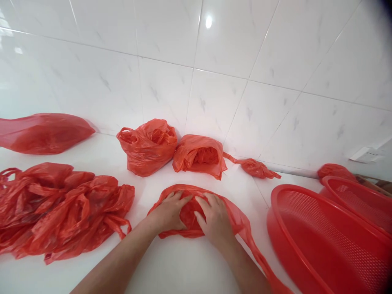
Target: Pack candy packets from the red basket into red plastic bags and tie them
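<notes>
A red plastic bag (192, 214) lies on the white surface in front of me, and its twisted end trails off to the lower right. My left hand (171, 210) rests on the bag's left part with its fingers spread. On the right part lies my right hand (214, 216), its fingers also apart, pointing toward the left hand. Both palms face down and are hidden. Between the hands the red film looks bunched and slightly sunken; whether anything is inside cannot be made out.
A heap of crumpled red bags (67, 208) spreads at left. Along the tiled wall (168, 81) stand a stuffed red bag (150, 147), a second filled bag (200, 155) and a small knotted bag (257, 168). Red perforated baskets (330, 237) crowd the right side. Another bag (49, 134) lies far left.
</notes>
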The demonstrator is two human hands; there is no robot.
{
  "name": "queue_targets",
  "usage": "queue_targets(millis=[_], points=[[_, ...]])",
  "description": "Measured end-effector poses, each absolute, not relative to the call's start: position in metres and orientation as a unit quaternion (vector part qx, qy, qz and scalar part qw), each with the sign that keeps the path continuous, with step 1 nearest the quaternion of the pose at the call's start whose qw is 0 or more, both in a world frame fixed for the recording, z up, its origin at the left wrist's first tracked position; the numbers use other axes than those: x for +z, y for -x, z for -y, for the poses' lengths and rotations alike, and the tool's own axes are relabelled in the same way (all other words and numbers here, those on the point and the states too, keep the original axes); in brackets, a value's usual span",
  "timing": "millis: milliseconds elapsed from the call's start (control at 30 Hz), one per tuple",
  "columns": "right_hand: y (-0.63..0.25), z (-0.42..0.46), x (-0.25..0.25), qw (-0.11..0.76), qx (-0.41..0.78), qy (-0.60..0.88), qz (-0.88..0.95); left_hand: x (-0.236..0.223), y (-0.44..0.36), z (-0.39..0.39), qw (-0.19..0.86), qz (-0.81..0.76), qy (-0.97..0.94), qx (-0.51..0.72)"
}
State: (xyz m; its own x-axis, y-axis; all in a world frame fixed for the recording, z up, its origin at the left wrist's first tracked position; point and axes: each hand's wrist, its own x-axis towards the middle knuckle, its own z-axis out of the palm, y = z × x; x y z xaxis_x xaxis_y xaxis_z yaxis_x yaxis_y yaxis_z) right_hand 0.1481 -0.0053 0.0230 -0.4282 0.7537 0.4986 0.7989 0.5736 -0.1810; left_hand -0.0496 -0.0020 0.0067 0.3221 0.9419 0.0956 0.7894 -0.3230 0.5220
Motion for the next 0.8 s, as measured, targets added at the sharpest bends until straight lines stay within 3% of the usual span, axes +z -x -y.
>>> queue_targets(millis=[167, 267, 433, 667, 800], points=[[-0.173, -0.021, 0.013, 0.163, 0.03, 0.549, 0.819, 0.015, 0.05, 0.003, 0.219, -0.548, -0.802, 0.097], [-0.19, -0.034, 0.006, 0.105, 0.079, 0.589, 0.797, 0.029, 0.048, 0.005, 0.172, -0.513, -0.832, 0.121], [-0.19, -0.037, 0.0, 0.081, 0.09, 0.609, 0.784, 0.047, 0.022, 0.017, 0.075, -0.397, -0.879, 0.252], [-0.188, -0.039, 0.003, 0.072, 0.097, 0.628, 0.769, 0.022, -0.014, 0.033, 0.106, -0.377, -0.916, 0.085], [-0.191, -0.05, 0.005, 0.097, 0.098, 0.618, 0.774, 0.021, -0.011, 0.036, 0.19, -0.357, -0.91, 0.088]])
